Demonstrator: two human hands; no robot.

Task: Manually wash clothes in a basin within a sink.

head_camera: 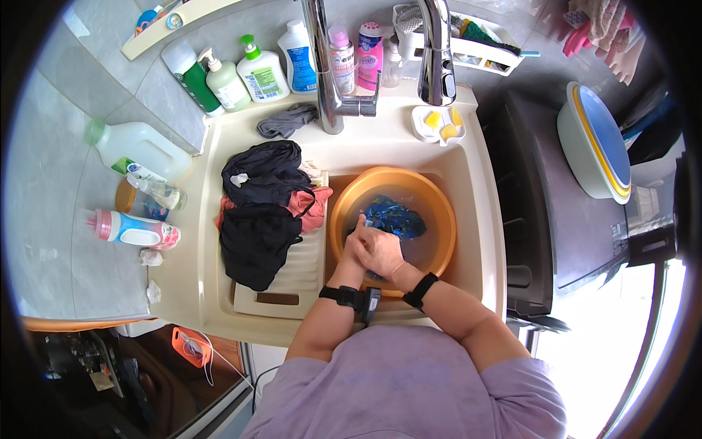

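An orange plastic basin (448,219) of cloudy water sits in the right part of a cream laundry sink. Blue patterned cloth (392,215) lies wet in that water, its folds partly under the surface. Over the basin's near left side, my left hand (354,248) and my right hand (382,251) press together with curled fingers. A bit of the cloth shows at their far side, between them; most of their grip is hidden. My left thumb points up and away from me. Black straps circle both wrists, and a small device hangs at the left one.
Black garments (258,241) and coral cloth (310,208) lie on the ribbed washboard (307,274) at left. Behind the basin rise a chrome faucet (329,82) and a soap dish (439,125) with yellow pieces. Several bottles line the rim. Stacked basins (595,142) rest on a dark appliance at right.
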